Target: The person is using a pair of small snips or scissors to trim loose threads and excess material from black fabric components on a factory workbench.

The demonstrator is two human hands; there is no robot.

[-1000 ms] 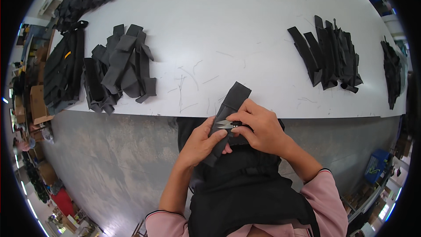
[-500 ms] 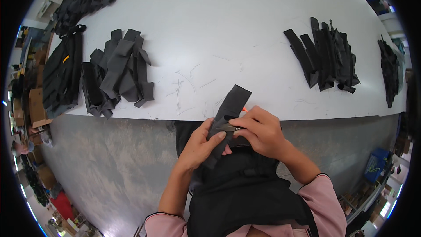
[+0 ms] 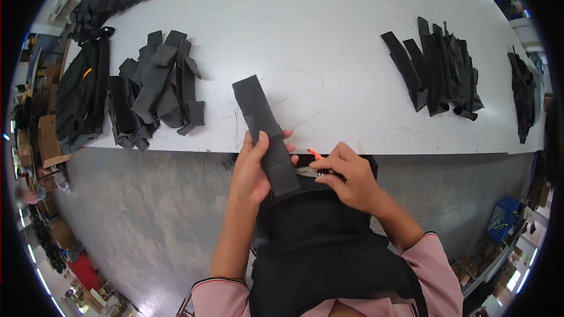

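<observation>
Left hand (image 3: 254, 163): shifted toward eleven o'clock since the earlier frame, carrying the dark grey strip (image 3: 270, 138); gripped it, thumb on top.
Strip's long axis: turned eleven to five, upper end over the white table (image 3: 341, 82); left hand nearer.
Snips (image 3: 306, 171): pointed toward nine o'clock; contact unclear.
Right hand (image 3: 348, 177): pinched around the snips, strip at ten o'clock.

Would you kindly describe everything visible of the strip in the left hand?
The dark strip is long, narrow, flat and square-ended, faintly creased, and looks like fabric. It slants left, its far end over the white table, its near end past the table's edge. The left hand grips it, thumb on top, fingertips beyond its right edge. Snip blades sit beside it; contact is unclear.
</observation>
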